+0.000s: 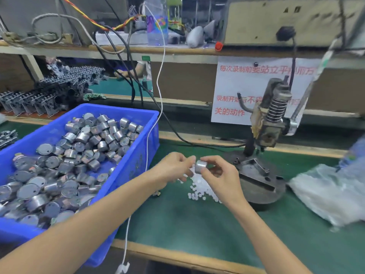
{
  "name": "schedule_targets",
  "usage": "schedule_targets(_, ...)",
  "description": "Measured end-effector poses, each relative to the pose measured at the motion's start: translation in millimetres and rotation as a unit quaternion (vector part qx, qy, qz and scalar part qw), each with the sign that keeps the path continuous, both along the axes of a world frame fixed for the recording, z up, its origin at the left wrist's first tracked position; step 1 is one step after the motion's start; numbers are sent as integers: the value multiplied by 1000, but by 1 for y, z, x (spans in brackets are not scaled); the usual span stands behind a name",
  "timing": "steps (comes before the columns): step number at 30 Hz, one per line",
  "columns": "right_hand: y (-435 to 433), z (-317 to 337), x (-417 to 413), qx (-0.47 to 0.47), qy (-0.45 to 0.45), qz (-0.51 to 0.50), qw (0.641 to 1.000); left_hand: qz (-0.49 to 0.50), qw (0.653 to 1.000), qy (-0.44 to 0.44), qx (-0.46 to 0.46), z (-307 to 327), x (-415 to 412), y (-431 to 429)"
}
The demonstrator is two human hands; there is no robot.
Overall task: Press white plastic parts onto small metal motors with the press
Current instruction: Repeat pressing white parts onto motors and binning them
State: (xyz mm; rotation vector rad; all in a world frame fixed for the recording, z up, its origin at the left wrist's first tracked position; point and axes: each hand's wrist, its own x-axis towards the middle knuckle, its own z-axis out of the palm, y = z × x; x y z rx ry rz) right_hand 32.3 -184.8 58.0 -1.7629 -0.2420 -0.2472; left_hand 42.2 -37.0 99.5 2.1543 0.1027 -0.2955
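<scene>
Thumb and fingers of the right hand [219,175] grip a small metal motor [201,166] by its round sides, above the green mat [197,224], between the blue bin [152,123] at left and the press [265,133] at right. The left hand [175,167] pinches what looks like a white part [192,158] at the motor's left end, though blur hides detail. Loose white parts [199,187] lie on the mat just below; the bin is heaped with more motors [79,155]

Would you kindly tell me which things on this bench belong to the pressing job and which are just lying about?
Job:
motor, pinched in right hand
left hand, fingertips at it
white parts
press
bin of motors

Lying about:
bag
white cable
notice
brackets
bottle
</scene>
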Motion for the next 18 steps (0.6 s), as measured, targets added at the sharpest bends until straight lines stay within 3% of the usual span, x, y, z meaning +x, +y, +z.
schedule_targets(3, -19, -23, -1, 11, 63, -14, 998, -42, 982, -25, 185, -33, -3, -2)
schedule_targets(5, -25, -36, -4, 3, 82, -12, 997, -47, 972, -25, 230, -56, -8, -6)
schedule_targets(12, -38, -58, -14, 17, 136, 17, 990, 16, 973, -105, 204, -97, -17, -16)
schedule_targets(16, -43, -67, -21, 51, 157, 38, 986, -9, 968, -119, 220, -98, -16, -14)
schedule_targets(18, -46, -72, -24, 71, 159, 38, 984, -27, 975, -139, 173, -99, -20, -19)
